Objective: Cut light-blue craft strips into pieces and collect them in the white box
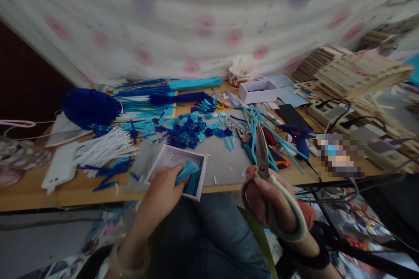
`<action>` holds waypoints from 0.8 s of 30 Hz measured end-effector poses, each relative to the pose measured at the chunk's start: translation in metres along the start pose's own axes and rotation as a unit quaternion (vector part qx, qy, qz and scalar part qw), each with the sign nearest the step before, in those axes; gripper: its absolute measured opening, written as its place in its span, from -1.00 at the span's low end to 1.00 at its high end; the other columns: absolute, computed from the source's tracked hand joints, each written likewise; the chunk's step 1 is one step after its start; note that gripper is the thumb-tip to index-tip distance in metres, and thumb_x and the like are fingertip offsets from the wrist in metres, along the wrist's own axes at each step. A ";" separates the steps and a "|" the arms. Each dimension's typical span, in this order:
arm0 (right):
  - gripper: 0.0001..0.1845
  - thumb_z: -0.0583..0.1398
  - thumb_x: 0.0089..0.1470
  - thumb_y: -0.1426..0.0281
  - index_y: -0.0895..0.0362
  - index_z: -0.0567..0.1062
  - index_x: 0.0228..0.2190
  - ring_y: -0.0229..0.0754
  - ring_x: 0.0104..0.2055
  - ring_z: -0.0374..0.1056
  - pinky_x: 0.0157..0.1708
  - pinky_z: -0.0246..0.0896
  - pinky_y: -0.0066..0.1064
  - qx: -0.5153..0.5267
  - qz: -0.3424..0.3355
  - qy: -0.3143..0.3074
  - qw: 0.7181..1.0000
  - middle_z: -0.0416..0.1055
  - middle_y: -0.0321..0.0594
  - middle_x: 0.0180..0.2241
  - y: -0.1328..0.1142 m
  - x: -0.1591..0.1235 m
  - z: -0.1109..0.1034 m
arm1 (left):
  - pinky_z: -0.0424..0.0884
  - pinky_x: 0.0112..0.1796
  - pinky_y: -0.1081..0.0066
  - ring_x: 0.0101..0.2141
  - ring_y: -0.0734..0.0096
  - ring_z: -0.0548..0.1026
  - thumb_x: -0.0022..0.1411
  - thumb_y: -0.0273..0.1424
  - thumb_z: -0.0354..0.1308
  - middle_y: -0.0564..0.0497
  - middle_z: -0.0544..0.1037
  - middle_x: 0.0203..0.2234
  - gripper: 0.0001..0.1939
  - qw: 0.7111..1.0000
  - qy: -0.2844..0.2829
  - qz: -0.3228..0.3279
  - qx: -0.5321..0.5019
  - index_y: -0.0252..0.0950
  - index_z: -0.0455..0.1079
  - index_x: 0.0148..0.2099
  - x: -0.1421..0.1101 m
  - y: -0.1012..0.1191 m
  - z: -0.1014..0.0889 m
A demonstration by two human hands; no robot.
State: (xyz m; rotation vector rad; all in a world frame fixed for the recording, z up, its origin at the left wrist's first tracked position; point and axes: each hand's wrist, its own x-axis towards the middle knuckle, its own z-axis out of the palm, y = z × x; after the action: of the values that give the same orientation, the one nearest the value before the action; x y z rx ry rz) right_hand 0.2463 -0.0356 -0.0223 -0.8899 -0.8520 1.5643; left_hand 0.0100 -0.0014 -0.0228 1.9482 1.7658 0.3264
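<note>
My left hand (165, 189) is closed around a short bunch of light blue pipe cleaner pieces (188, 171), over a small white box (202, 174) at the table's front edge. Darker teal pieces (194, 183) and a few small white beads lie inside that box. In my right hand (278, 196) is a pair of scissors (262, 150) with pale handles, fingers through the loops. Its blades point up and away and look nearly closed, apart from the bunch. Behind the box is a pile of blue pipe cleaner flowers (186, 128).
White bead-tipped stems (104, 148) and a white power bank-like block (59, 168) lie left. Long blue pipe cleaner bundles (193, 83) and another white box (260, 92) stand behind. At right are loose light blue stems (257, 117), a blue glue gun (299, 135), cables and wooden stick structures (360, 72).
</note>
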 end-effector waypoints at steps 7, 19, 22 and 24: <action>-0.63 0.35 0.04 0.10 0.14 0.46 -0.39 -0.42 -0.79 0.04 -0.80 -0.03 -0.61 0.011 0.012 0.008 1.000 0.20 -0.49 -0.77 0.002 0.003 0.001 | 0.39 -0.16 0.14 -0.16 -0.04 0.56 0.32 -0.18 0.00 -0.18 0.64 -0.28 -0.70 0.995 0.031 -0.049 -0.076 -0.28 0.44 -0.23 0.002 -0.004 -0.006; -0.58 0.34 0.07 0.07 0.10 0.46 -0.19 -0.08 -0.21 0.49 -0.21 0.42 -0.27 -0.136 -0.092 -0.043 0.985 0.58 -0.11 -0.26 0.005 0.023 0.019 | 0.26 -0.50 0.46 -0.59 0.50 0.34 0.14 -0.06 0.27 0.06 0.54 -0.56 -0.59 0.851 -0.005 -0.070 -0.521 -0.32 0.46 -0.17 -0.002 0.019 -0.012; -0.61 0.40 0.01 0.20 0.06 0.40 -0.21 -0.12 -0.21 0.51 -0.14 0.43 -0.23 -0.112 -0.099 -0.018 0.989 0.59 -0.18 -0.22 0.005 0.036 0.033 | 0.21 -0.54 0.48 -0.63 0.52 0.33 0.11 -0.10 0.29 0.06 0.54 -0.63 -0.63 0.820 -0.086 -0.067 -0.562 -0.31 0.43 -0.21 -0.009 0.027 -0.013; -0.59 0.43 -0.04 0.25 0.06 0.40 -0.22 -0.15 -0.25 0.52 -0.16 0.43 -0.25 -0.085 -0.080 -0.049 0.992 0.59 -0.22 -0.24 0.004 0.042 0.041 | 0.21 -0.55 0.49 -0.65 0.49 0.37 0.13 -0.12 0.26 0.03 0.56 -0.66 -0.67 0.807 -0.134 -0.061 -0.571 -0.28 0.40 -0.24 -0.013 0.029 -0.014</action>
State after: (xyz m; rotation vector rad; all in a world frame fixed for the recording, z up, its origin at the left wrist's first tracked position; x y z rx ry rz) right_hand 0.2025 0.0029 -0.0114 -0.8481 -1.1126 1.4193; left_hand 0.0269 -0.0127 0.0053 0.9213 1.0354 0.7926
